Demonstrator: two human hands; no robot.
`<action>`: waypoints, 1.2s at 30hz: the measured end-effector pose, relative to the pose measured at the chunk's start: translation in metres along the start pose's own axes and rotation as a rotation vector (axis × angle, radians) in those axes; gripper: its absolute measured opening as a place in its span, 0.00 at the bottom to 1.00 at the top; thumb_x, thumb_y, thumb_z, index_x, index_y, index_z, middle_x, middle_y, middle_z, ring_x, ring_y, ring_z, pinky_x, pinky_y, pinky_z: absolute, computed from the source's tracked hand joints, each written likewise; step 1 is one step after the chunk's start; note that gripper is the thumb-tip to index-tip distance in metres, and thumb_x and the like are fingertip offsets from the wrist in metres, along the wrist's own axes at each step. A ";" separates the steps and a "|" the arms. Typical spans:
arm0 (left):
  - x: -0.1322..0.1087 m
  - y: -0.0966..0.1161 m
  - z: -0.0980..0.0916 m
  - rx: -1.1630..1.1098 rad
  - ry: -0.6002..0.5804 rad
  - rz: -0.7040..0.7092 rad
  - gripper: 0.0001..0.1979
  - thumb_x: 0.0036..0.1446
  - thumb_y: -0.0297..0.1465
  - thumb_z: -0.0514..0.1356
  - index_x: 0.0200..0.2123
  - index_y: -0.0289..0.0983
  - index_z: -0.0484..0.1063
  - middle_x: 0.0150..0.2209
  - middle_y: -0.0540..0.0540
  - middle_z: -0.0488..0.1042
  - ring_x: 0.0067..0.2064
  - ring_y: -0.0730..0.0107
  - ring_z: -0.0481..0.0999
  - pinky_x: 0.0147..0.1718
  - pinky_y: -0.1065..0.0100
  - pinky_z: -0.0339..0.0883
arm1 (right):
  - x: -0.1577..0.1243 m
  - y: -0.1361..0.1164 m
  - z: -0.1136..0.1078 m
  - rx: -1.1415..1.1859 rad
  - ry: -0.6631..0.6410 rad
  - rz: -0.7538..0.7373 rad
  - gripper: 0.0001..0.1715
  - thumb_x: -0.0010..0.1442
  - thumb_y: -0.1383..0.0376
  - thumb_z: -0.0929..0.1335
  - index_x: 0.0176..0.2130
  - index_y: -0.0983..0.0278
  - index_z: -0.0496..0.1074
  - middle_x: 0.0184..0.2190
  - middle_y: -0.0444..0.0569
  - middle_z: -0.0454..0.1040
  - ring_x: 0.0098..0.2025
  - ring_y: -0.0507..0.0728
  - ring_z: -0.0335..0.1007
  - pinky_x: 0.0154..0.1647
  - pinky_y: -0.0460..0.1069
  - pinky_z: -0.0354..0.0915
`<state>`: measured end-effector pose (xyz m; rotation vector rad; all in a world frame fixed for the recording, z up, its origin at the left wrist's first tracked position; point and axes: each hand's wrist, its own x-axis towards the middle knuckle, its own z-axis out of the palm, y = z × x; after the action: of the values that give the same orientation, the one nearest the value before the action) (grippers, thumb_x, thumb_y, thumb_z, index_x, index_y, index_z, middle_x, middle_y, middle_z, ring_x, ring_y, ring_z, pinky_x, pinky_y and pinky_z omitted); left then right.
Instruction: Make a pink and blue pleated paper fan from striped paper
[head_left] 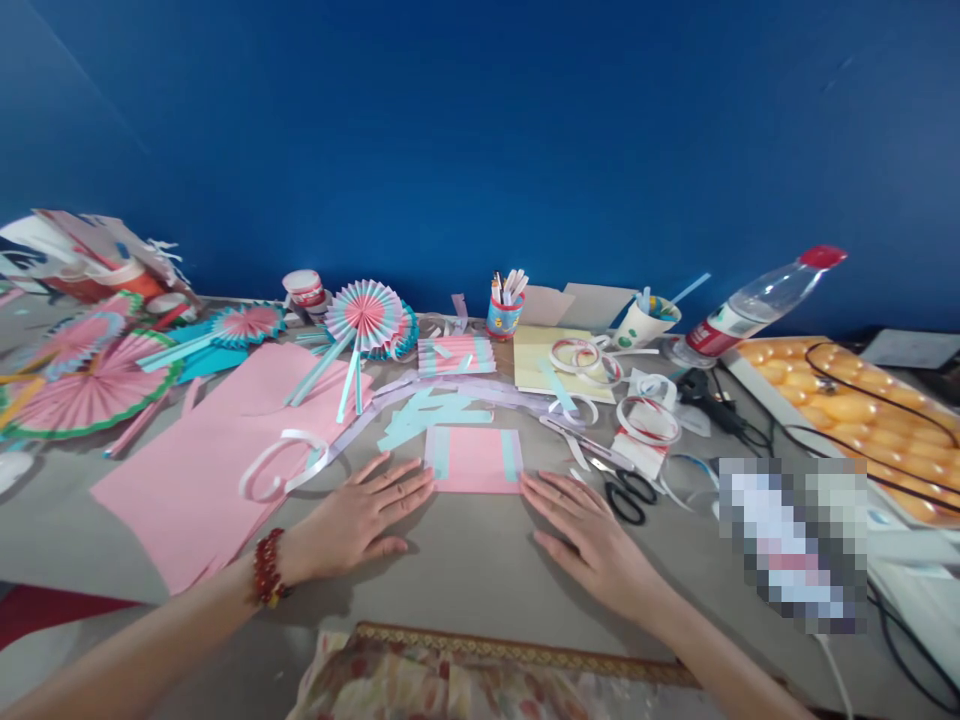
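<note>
A pink sheet of paper (475, 462) with light blue and lilac bands along its two sides lies flat between my hands. My left hand (358, 515) rests flat on the table, fingers stretched, their tips at the sheet's left edge. On the other side my right hand (592, 540) lies spread with its fingertips at the right edge. Neither hand grips anything. Light blue paper strips (431, 412) are scattered just beyond the sheet. Black-handled scissors (628, 492) lie close to my right hand, and a large pink paper (217, 470) is near my left.
Pleated paper fans (365, 318) lie at the left and back. A pen cup (506, 312), yellow paper (540, 358), tape rolls (649, 418) and a glue gun (709, 400) sit farther back. A plastic bottle (757, 305) stands near an orange cushioned pad (840, 400) with cables.
</note>
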<state>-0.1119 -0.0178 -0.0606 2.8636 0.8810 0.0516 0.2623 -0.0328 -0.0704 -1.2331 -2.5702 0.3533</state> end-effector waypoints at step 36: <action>0.083 0.027 -0.036 0.104 0.465 -0.073 0.11 0.65 0.25 0.50 0.47 0.34 0.69 0.45 0.39 0.76 0.47 0.60 0.76 0.45 0.59 0.70 | 0.053 -0.057 -0.035 -0.198 0.635 -0.194 0.19 0.61 0.67 0.71 0.51 0.63 0.68 0.45 0.54 0.76 0.49 0.61 0.70 0.51 0.56 0.64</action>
<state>-0.0307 0.0119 -0.0217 2.9602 1.0904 0.7071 0.2010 -0.0220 -0.0115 -0.9403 -2.1641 -0.2986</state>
